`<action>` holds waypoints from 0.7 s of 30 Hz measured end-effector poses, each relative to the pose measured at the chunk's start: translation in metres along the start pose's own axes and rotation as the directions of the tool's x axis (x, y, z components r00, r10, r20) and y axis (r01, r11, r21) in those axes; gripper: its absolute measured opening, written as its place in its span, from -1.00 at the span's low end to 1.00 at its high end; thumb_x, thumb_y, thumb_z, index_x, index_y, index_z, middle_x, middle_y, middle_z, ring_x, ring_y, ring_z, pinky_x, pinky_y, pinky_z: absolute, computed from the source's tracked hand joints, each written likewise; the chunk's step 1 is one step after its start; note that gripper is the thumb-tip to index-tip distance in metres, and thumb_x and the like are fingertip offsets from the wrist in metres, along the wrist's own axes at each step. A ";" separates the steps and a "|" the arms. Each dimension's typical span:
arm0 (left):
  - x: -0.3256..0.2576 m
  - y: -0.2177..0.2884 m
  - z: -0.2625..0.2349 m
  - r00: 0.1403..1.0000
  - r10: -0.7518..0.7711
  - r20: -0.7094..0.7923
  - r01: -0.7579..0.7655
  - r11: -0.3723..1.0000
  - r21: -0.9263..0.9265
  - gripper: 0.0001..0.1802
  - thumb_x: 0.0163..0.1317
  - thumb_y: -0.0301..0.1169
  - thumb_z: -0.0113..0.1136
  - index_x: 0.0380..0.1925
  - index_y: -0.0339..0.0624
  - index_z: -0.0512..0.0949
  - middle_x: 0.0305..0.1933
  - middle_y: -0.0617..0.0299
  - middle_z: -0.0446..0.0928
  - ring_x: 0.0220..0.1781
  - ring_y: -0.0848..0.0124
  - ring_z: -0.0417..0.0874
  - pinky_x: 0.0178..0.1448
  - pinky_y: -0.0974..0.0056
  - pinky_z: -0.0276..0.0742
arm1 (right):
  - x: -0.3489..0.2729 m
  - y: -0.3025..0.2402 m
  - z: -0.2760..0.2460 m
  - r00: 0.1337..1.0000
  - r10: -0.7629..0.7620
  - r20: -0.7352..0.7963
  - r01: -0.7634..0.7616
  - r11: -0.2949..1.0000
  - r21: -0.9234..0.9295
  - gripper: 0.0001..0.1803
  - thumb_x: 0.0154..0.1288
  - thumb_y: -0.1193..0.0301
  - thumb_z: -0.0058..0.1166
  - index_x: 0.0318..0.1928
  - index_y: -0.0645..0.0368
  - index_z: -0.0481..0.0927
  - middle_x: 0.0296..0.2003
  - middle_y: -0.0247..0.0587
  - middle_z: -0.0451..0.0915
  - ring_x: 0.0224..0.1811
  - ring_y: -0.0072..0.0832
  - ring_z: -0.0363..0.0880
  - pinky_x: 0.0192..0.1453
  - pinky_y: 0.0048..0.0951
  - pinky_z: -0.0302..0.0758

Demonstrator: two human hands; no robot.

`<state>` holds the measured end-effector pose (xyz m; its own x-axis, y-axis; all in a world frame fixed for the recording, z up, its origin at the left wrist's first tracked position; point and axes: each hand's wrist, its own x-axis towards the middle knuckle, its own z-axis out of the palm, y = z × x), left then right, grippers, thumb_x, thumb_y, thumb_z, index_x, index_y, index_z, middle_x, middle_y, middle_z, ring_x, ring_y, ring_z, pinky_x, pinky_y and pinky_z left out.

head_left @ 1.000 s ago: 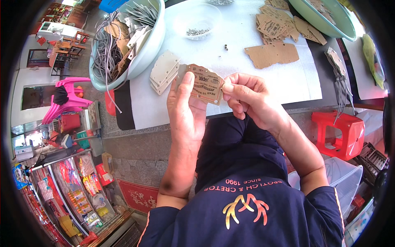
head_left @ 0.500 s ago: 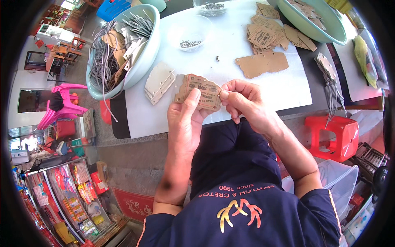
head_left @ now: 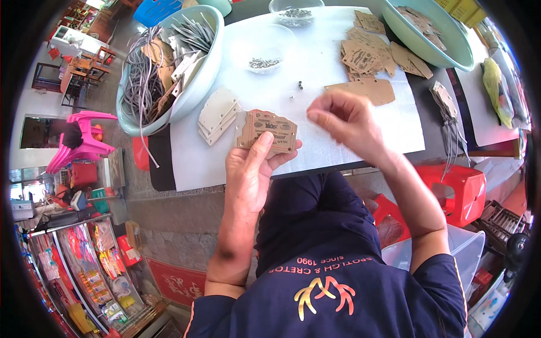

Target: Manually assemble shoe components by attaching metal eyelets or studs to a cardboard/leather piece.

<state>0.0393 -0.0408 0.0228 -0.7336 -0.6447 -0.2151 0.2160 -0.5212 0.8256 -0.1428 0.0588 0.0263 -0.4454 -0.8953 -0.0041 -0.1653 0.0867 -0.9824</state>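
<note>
My left hand (head_left: 252, 177) holds a brown printed cardboard card (head_left: 267, 130) with small holes, thumb on its face and fingers behind. A pale edge shows along the card's left side. My right hand (head_left: 352, 121) is raised over the white sheet to the right of the card, not touching it. Its fingers are curled in toward the thumb; anything between them is hidden. A few tiny dark metal pieces (head_left: 300, 85) lie on the sheet just beyond. Beside the card, on the left, is a small stack of white cards (head_left: 217, 115).
A pale green basin (head_left: 212, 62) of grey cords and cards stands left. Clear bowls (head_left: 264, 65) of small metal pieces sit at the back. Brown cards (head_left: 366, 53) are heaped right, near another basin (head_left: 434, 50). Corded cards (head_left: 445, 101) hang at the table's right edge, above a red stool (head_left: 468, 194).
My right hand has let go of the card's right edge and moved up and to the right. My left hand still holds the card, now tilted a little differently.
</note>
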 end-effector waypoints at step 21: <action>0.000 0.004 -0.007 0.999 0.043 -0.020 -0.043 0.999 -0.017 -0.71 0.38 -0.40 0.04 0.03 -0.33 0.48 -0.07 0.03 0.61 -0.11 0.14 0.70 -0.06 0.19 0.70 | 0.092 -0.001 -0.020 0.646 -0.491 0.585 0.720 0.135 -0.681 -0.88 0.13 0.47 0.13 -0.44 0.22 0.48 -0.47 -0.19 0.45 -0.48 -0.25 0.56 -0.36 -0.29 0.50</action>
<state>0.0446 -0.0464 0.0227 -0.7104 -0.6776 -0.1902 0.2582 -0.5023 0.8253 -0.2013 -0.0149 0.0310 0.3085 -0.8762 0.3703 -0.9421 -0.3352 -0.0083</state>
